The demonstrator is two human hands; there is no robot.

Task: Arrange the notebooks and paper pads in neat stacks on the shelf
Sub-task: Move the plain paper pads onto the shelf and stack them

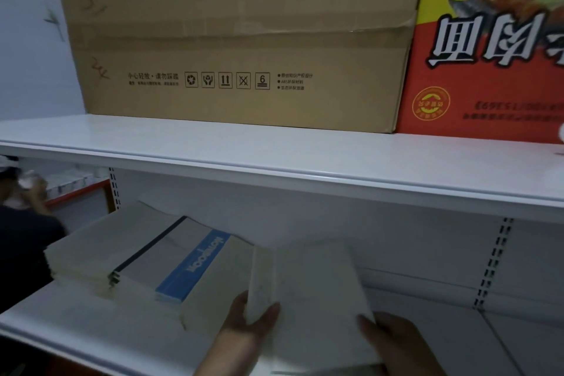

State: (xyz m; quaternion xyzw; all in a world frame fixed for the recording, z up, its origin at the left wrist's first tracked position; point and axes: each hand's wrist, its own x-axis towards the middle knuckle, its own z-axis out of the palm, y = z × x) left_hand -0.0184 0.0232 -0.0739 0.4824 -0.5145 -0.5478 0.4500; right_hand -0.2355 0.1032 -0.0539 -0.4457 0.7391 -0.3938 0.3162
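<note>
The thick bundle of pale, off-white paper pads [311,293] is held tilted above the lower white metal shelf [76,330], its left edge raised, and that is where trouble could start. The bundle looks loose rather than bound, so if it is lowered at this angle the bottom sheets may slide out or fan across the shelf. Its left edge also sits just beside the leaning grey notebook with a blue "NOTEBOOK" spine strip [195,265], which already rests askew against the low stack of beige pads with a black-edged cover [100,253]; a nudge could push those further out of line.

The left hand [247,323] has its grip closed on the bundle's lower left corner, thumb on top. The right hand [393,342] presses the lower right edge; whether its fingers wrap underneath cannot be told.

The bundle's top face is plain, slightly speckled, with a thick, even page edge showing on the left.
</note>
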